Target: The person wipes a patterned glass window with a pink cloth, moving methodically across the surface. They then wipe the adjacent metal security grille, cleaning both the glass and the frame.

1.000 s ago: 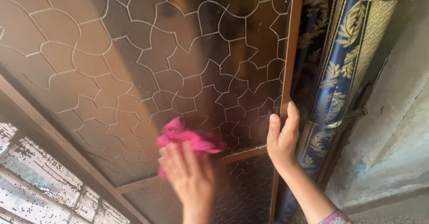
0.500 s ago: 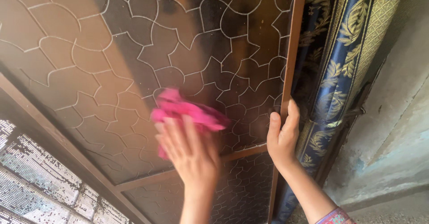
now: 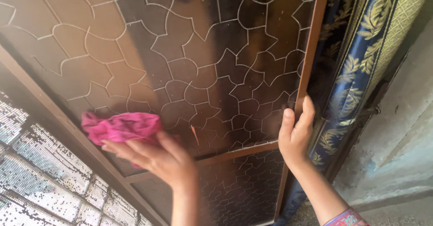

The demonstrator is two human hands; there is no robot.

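A brown patterned glass pane in a brown frame fills most of the view. My left hand presses a pink cloth flat against the lower left part of the glass, close to the frame's left bar. My right hand grips the frame's right edge, fingers wrapped around the bar.
A blue and gold patterned curtain hangs just right of the frame. A rough grey wall stands at the far right. A mosaic-like mesh panel lies at the lower left, beyond a dark diagonal bar.
My left hand and the pink cloth have slid left across the glass, from near the middle toward the left bar. My right hand keeps its hold on the frame's edge.
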